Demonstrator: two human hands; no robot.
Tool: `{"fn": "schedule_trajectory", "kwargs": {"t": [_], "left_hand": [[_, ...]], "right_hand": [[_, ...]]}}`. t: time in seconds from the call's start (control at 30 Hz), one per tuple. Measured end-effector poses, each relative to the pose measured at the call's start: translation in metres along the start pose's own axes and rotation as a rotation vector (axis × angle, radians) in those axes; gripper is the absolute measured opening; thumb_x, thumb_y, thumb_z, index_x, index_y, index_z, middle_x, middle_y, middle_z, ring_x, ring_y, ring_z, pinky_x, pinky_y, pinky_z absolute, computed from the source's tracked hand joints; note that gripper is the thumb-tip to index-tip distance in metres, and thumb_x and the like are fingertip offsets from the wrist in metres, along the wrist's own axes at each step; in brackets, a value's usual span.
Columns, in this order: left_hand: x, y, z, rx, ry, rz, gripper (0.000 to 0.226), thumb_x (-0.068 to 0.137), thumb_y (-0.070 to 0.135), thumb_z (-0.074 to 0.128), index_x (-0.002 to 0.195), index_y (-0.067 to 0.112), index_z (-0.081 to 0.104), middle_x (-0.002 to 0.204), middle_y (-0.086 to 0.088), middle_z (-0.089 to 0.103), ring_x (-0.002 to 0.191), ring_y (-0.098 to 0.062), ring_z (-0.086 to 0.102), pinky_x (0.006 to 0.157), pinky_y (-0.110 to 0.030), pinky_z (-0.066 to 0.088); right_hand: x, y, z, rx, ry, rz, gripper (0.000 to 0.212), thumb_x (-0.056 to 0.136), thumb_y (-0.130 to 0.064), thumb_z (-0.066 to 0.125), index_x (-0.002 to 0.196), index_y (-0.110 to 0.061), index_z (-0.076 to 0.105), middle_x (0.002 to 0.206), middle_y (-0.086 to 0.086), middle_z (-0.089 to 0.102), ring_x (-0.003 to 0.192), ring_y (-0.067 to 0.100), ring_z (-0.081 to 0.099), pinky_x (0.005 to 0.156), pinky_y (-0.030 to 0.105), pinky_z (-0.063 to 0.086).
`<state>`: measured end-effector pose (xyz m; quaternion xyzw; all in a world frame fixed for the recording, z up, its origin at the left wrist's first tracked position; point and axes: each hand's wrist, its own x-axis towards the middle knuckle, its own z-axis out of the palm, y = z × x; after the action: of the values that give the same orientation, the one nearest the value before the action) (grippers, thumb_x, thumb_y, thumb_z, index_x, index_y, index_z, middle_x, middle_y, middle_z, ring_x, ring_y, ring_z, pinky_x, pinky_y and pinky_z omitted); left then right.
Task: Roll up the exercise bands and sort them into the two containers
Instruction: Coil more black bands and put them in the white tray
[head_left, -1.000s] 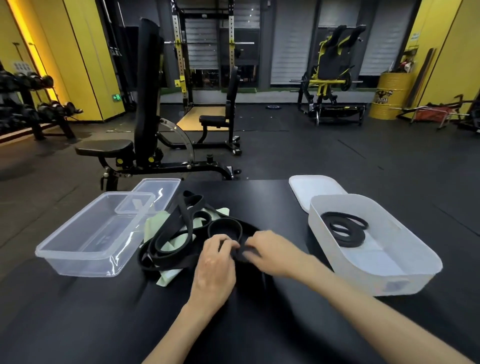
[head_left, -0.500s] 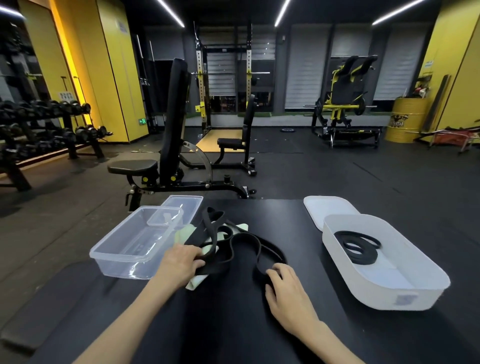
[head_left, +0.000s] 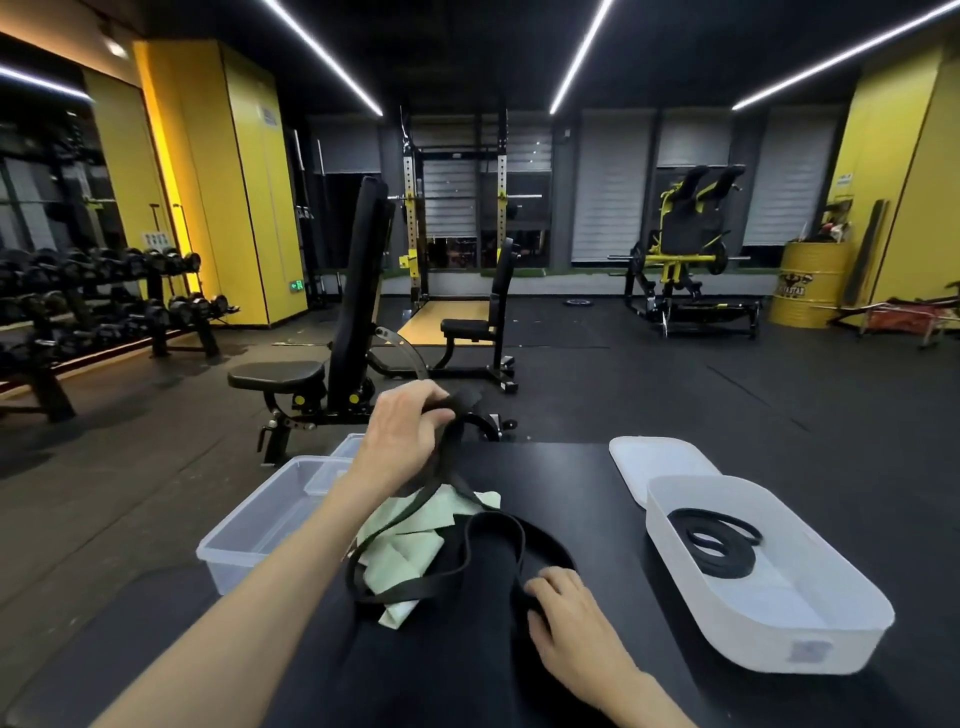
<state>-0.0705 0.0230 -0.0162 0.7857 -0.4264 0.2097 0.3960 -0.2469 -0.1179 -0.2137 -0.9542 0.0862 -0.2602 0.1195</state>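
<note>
Beneath the left hand (head_left: 400, 441) clenched round it, the black band (head_left: 462, 402) trails to the bench (head_left: 571, 493); the right hand (head_left: 571, 618), uncurled, presses its loop.

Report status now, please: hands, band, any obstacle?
Left hand grips black band, raised. Right hand rests on its loop. Band lies across green bands, maybe tangled.

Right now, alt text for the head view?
A person's left hand grips one end of a black band above a black table while the right hand presses another part down. Pale green bands lie beneath it; a clear container stands left, a white tub holding a coiled black band right.
</note>
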Motion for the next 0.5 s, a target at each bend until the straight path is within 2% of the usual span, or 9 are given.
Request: {"fn": "schedule_trajectory", "kwargs": {"t": [0.07,0.1,0.17,0.23,0.3,0.37,0.43,0.5], "left_hand": [[0.012,0.018,-0.007,-0.058,0.058,0.02,0.009,0.084,0.009,0.068,0.093,0.005,0.068,0.087,-0.005,0.07,0.085,-0.023,0.064,0.081,-0.037,0.049],[0.018,0.027,-0.011,-0.088,0.074,0.028,0.009,0.085,0.009,0.068,0.093,0.006,0.068,0.087,-0.004,0.069,0.085,-0.022,0.064,0.082,-0.036,0.05],[0.029,0.047,-0.018,-0.137,0.09,0.036,0.008,0.086,0.011,0.068,0.093,0.008,0.068,0.085,0.001,0.067,0.084,-0.019,0.063,0.082,-0.031,0.048],[0.04,0.065,-0.025,-0.161,0.094,0.03,0.01,0.086,0.016,0.068,0.094,0.01,0.069,0.084,0.003,0.065,0.082,-0.015,0.061,0.077,-0.023,0.044],[0.051,0.082,-0.032,-0.196,0.08,0.015,0.018,0.087,0.023,0.068,0.099,0.01,0.071,0.088,0.003,0.068,0.085,-0.013,0.063,0.08,-0.023,0.046],[0.059,0.097,-0.04,-0.295,0.015,0.001,0.022,0.087,0.028,0.068,0.102,0.013,0.071,0.091,0.002,0.071,0.089,-0.012,0.066,0.087,-0.032,0.052],[0.062,0.11,-0.044,-0.427,-0.056,-0.027,0.021,0.087,0.031,0.067,0.099,0.015,0.072,0.09,0.001,0.073,0.09,-0.014,0.068,0.086,-0.037,0.055],[0.061,0.118,-0.042,-0.538,-0.096,-0.076,0.025,0.087,0.034,0.067,0.099,0.013,0.072,0.09,-0.003,0.073,0.09,-0.018,0.069,0.081,-0.036,0.057]], "right_hand": [[0.017,-0.012,-0.02,0.074,-0.047,0.016,0.028,0.089,-0.027,0.047,0.114,-0.019,0.056,0.112,-0.009,0.049,0.107,0.011,0.045,0.093,0.026,0.043],[0.027,-0.021,-0.034,0.123,-0.06,0.031,0.031,0.092,-0.029,0.047,0.12,-0.018,0.053,0.118,-0.009,0.049,0.111,0.01,0.044,0.095,0.021,0.038],[0.05,-0.039,-0.067,0.24,-0.04,0.056,0.035,0.092,-0.03,0.053,0.125,-0.018,0.052,0.119,-0.009,0.052,0.11,0.007,0.047,0.091,0.011,0.033],[0.072,-0.056,-0.099,0.365,0.006,0.089,0.036,0.089,-0.03,0.059,0.123,-0.019,0.054,0.113,-0.008,0.057,0.104,0.005,0.052,0.086,0.009,0.034],[0.089,-0.07,-0.13,0.498,0.045,0.128,0.04,0.086,-0.033,0.065,0.123,-0.02,0.055,0.11,-0.01,0.06,0.1,0.003,0.056,0.085,0.012,0.041],[0.1,-0.082,-0.158,0.649,0.071,0.161,0.042,0.084,-0.033,0.069,0.122,-0.02,0.056,0.106,-0.009,0.063,0.096,0.003,0.06,0.086,0.017,0.046],[0.107,-0.091,-0.18,0.788,0.053,0.148,0.035,0.085,-0.028,0.069,0.116,-0.015,0.06,0.103,-0.001,0.067,0.094,0.01,0.063,0.087,0.023,0.05],[0.108,-0.096,-0.194,0.919,0.023,0.114,0.023,0.089,-0.021,0.064,0.105,-0.005,0.064,0.099,0.012,0.07,0.089,0.016,0.065,0.087,0.031,0.05]]}}
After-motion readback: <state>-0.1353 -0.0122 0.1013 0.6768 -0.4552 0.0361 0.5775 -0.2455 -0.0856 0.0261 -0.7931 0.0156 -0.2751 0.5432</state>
